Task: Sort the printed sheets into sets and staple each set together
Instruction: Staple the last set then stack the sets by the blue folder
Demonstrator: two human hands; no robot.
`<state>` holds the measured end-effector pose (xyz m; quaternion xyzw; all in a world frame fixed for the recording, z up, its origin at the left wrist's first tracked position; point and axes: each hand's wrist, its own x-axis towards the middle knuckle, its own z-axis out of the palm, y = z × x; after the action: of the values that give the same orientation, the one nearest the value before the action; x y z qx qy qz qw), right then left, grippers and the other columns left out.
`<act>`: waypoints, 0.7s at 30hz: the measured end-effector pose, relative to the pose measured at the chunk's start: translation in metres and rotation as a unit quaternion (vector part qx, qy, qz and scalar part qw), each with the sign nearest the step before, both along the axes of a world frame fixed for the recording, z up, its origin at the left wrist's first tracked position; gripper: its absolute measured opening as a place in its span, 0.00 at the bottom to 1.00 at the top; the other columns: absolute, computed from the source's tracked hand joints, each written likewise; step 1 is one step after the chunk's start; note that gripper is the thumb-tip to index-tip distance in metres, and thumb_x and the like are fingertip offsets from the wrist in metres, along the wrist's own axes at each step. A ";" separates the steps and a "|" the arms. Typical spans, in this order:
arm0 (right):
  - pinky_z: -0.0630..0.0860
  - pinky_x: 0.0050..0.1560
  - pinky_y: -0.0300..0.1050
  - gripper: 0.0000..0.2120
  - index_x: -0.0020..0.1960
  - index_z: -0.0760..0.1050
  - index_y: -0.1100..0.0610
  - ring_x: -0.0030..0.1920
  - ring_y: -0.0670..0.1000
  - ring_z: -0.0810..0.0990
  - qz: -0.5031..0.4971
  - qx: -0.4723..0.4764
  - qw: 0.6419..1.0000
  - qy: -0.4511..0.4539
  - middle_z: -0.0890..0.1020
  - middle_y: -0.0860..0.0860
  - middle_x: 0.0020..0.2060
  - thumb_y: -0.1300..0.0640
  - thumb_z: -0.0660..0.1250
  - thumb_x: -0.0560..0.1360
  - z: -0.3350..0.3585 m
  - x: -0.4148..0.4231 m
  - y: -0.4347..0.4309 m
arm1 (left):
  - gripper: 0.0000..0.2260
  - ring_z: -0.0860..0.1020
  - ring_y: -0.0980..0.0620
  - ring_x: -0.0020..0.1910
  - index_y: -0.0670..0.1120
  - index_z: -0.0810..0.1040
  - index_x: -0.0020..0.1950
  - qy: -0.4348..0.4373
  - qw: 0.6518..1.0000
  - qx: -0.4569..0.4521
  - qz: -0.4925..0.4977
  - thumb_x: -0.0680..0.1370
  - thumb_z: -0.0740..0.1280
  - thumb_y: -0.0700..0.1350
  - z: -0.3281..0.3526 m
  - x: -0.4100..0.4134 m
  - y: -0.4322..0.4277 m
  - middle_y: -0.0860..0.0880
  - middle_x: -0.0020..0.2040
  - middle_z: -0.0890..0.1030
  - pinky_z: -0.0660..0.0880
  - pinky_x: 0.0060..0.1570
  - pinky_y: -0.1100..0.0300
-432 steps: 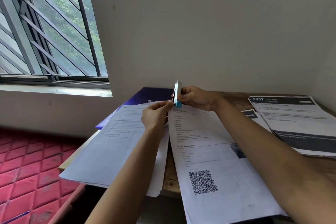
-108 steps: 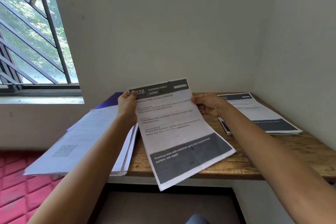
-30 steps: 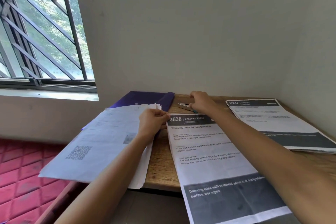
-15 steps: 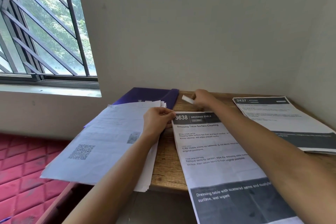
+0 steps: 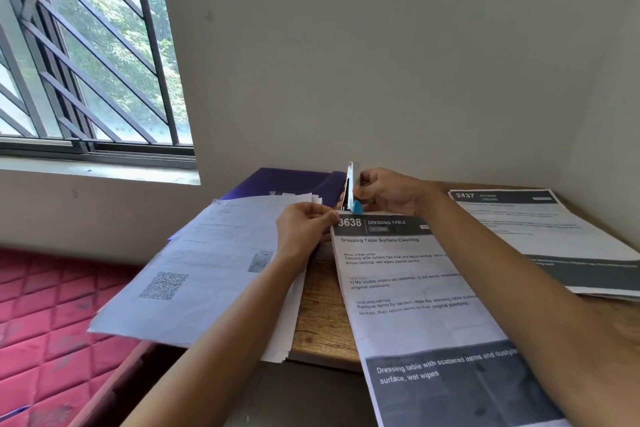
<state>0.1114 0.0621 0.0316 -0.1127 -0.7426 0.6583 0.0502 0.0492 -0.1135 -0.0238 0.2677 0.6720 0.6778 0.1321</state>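
Lifted off the counter (image 5: 322, 305), the stapler (image 5: 351, 189) is now gripped upright by the right hand (image 5: 388, 192) at the eleven-o'clock corner of the 3638 set (image 5: 408, 288), pinched there by the left hand (image 5: 304, 227); stapling appears imminent.

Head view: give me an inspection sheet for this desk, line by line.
Surface: wooden table, a bare strip shows between the papers, which overhang its front edge.
Job's things: 3638 sheet lies in the middle; stapler is held upright at its top left corner; loose stack with a QR code on the left; 2437 stack on the right.
Clutter: purple folder under the loose stack, at the back.
Hands: left hand pinches the 3638 sheet's top left corner; right hand grips the stapler.
Cables: nothing seen.
Surroundings: plain wall behind; barred window to the left; red quilted surface lower left.
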 end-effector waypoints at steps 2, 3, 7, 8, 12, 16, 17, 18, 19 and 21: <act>0.81 0.42 0.43 0.07 0.56 0.72 0.63 0.43 0.51 0.84 0.003 0.002 1.000 -0.003 0.83 0.55 0.44 0.66 0.62 0.78 -0.001 0.000 0.000 | 0.04 0.85 0.51 0.37 0.40 0.80 0.42 0.000 1.000 -0.001 0.007 0.74 0.73 0.40 0.000 0.000 0.001 0.43 0.40 0.85 0.80 0.35 0.63; 0.81 0.44 0.44 0.08 0.57 0.72 0.63 0.46 0.52 0.84 0.002 0.010 1.000 -0.007 0.83 0.56 0.46 0.65 0.62 0.78 -0.001 0.000 0.000 | 0.04 0.85 0.51 0.37 0.40 0.80 0.42 0.002 1.000 -0.002 0.010 0.74 0.73 0.40 0.000 0.000 0.001 0.44 0.40 0.85 0.80 0.35 0.62; 0.79 0.51 0.47 0.12 0.61 0.71 0.66 0.49 0.52 0.82 -0.001 0.047 0.999 -0.023 0.82 0.57 0.49 0.64 0.63 0.78 -0.004 -0.002 0.000 | 0.05 0.85 0.51 0.37 0.40 0.80 0.41 0.002 1.000 0.000 0.019 0.73 0.74 0.40 0.000 -0.001 0.002 0.44 0.39 0.85 0.80 0.34 0.62; 0.78 0.54 0.49 0.14 0.62 0.71 0.67 0.50 0.53 0.82 0.000 0.061 0.998 -0.026 0.82 0.57 0.50 0.64 0.63 0.78 -0.004 -0.002 -0.001 | 0.05 0.85 0.51 0.37 0.40 0.81 0.42 0.000 1.000 0.001 0.019 0.73 0.74 0.40 0.000 0.000 0.003 0.44 0.39 0.85 0.80 0.34 0.62; 0.75 0.59 0.55 0.16 0.64 0.71 0.67 0.54 0.57 0.80 -0.002 0.099 0.994 -0.039 0.81 0.61 0.54 0.63 0.64 0.77 -0.005 -0.002 -0.005 | 0.05 0.85 0.50 0.37 0.40 0.81 0.43 -0.003 1.000 -0.001 0.014 0.73 0.74 0.41 0.001 0.000 0.003 0.44 0.39 0.85 0.81 0.37 0.59; 0.74 0.61 0.56 0.17 0.64 0.71 0.69 0.54 0.58 0.80 0.002 0.110 0.993 -0.036 0.80 0.64 0.56 0.63 0.65 0.77 -0.006 -0.003 -0.008 | 0.05 0.85 0.50 0.37 0.40 0.81 0.43 -0.003 1.000 0.003 0.006 0.73 0.74 0.41 0.002 0.001 0.001 0.44 0.39 0.85 0.80 0.35 0.61; 0.76 0.58 0.53 0.16 0.63 0.71 0.69 0.53 0.57 0.80 0.000 0.107 0.994 -0.032 0.81 0.63 0.55 0.63 0.64 0.77 -0.006 -0.003 -0.009 | 0.05 0.85 0.50 0.37 0.40 0.81 0.43 -0.003 1.000 0.007 0.004 0.74 0.74 0.41 0.003 0.002 0.000 0.44 0.39 0.85 0.80 0.34 0.62; 0.79 0.53 0.49 0.16 0.63 0.71 0.69 0.50 0.55 0.81 -0.003 0.100 0.995 -0.028 0.81 0.61 0.53 0.64 0.64 0.77 -0.006 -0.003 -0.010 | 0.05 0.85 0.50 0.38 0.40 0.81 0.43 0.000 1.000 0.008 0.002 0.74 0.74 0.41 0.003 0.002 -0.001 0.44 0.40 0.85 0.80 0.34 0.62; 0.80 0.49 0.45 0.15 0.63 0.71 0.68 0.49 0.54 0.81 -0.005 0.092 0.995 -0.027 0.81 0.60 0.52 0.65 0.64 0.77 -0.006 -0.002 -0.010 | 0.05 0.85 0.50 0.38 0.41 0.81 0.43 0.005 1.000 0.008 0.000 0.74 0.74 0.41 0.003 0.002 -0.001 0.44 0.40 0.85 0.81 0.35 0.61; 0.79 0.44 0.41 0.15 0.63 0.71 0.69 0.47 0.53 0.81 -0.005 0.082 0.996 -0.027 0.80 0.59 0.51 0.66 0.64 0.77 -0.006 -0.001 -0.011 | 0.06 0.85 0.51 0.39 0.41 0.81 0.44 0.009 1.000 0.007 -0.008 0.74 0.73 0.42 0.002 0.001 -0.002 0.45 0.41 0.85 0.81 0.37 0.60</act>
<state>0.1100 0.0513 0.0252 -0.1301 -0.7947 0.5914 0.0424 0.0500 -0.1153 -0.0221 0.2794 0.6664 0.6790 0.1297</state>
